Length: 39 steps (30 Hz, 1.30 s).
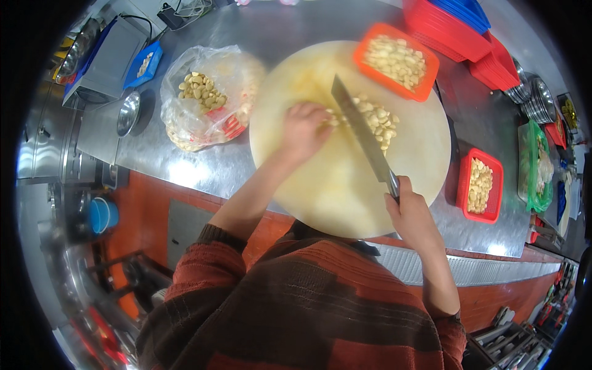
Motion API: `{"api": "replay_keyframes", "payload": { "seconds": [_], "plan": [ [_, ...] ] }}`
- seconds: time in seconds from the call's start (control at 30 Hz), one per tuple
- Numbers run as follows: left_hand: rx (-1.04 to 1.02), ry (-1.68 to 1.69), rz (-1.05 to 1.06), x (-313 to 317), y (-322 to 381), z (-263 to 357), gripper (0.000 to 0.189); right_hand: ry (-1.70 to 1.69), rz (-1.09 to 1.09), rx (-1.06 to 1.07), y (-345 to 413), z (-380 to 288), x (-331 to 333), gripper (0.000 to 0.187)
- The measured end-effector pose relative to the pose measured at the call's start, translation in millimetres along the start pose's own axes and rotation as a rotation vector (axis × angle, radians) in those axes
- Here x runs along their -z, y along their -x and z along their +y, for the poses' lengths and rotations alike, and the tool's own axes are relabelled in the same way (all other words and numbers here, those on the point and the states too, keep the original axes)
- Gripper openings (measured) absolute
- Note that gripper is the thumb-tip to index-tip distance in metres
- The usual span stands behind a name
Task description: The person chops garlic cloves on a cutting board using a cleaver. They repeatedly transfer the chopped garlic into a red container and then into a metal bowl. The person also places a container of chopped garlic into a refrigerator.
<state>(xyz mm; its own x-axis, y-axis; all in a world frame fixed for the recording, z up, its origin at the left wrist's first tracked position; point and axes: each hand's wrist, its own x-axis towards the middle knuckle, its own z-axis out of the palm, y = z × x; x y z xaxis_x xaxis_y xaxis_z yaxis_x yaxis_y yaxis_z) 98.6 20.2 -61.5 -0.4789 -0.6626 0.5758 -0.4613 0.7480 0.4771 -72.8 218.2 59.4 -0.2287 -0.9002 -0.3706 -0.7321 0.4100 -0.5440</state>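
On a round, pale cutting board (323,194) lies a heap of pale yellow pieces (381,122) that look like peeled garlic cloves. My right hand (411,210) grips the dark handle of a large kitchen knife (363,132), its long blade slanting up and left across the board beside the heap. My left hand (306,129) is left of the blade, fingers curled and blurred at a few small pieces (332,118); whether it pinches any is unclear. An orange-red plastic basket (428,90) of similar pieces overlaps the board's far right rim.
A clear plastic bag (173,108) of cloves sits left of the board. To the right is a smaller red basket (497,185) with more pieces. Stacked red baskets (446,34) stand behind. A metal bowl (128,114) and blue basket (156,58) are at the steel table's (194,173) left end.
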Motion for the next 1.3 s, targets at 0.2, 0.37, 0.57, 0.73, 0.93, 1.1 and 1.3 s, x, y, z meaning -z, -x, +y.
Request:
{"api": "replay_keyframes", "payload": {
  "seconds": [0.2,0.37,0.57,0.73,0.93,1.1,1.3],
  "plan": [
    [0.015,0.027,-0.069,-3,-4,-4,0.021,-0.096,-0.01,0.001,-17,23,-7,0.029],
    [0.017,-0.009,-0.105,-18,-9,11,0.024,-0.176,0.098,-0.024,-6,33,-8,0.028],
    [0.024,0.053,-0.03,-9,-8,7,0.028,-0.089,0.077,0.04,9,9,2,0.029],
    [-0.023,0.102,-0.029,0,-6,-4,0.032,-0.069,0.021,0.021,7,-11,6,0.028],
    [-0.045,0.084,-0.084,7,-4,-3,0.029,0.035,-0.039,-0.021,-21,-4,-6,0.028],
    [-0.042,-0.011,-0.171,2,0,3,0.025,-0.18,-0.005,-0.024,-26,27,-17,0.024],
    [-0.19,-0.016,-0.186,20,4,24,0.022,-0.201,0.026,-0.082,-2,15,-1,0.029]
  ]
}}
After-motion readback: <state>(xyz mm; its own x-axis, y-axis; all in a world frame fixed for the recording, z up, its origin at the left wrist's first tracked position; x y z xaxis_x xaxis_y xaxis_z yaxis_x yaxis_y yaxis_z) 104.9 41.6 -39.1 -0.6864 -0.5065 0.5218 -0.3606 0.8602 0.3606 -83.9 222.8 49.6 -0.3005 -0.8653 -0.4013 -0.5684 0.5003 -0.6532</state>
